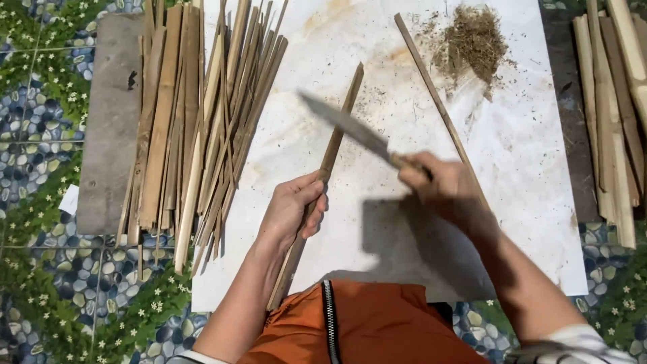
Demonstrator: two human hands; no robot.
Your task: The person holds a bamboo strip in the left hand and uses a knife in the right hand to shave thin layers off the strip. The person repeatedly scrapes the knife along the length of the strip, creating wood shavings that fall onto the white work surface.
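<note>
Strip pile [195,128] far left, clear of the work. Left hand [293,209] wrapped around slat [327,168], slat angled up over white sheet [526,168]. Right hand [438,182] fisted on knife [350,128], blade blurred mid-swing. Risk: glancing cut sliding down the slat into left fingers.

A heap of split bamboo strips [195,128] lies at the left, partly on a grey board [108,128] and partly on the white sheet [526,175]. One thin stick [438,108] lies beside a pile of brown shavings [472,44] (loose, fibrous). More slats [617,114] lie right.
</note>
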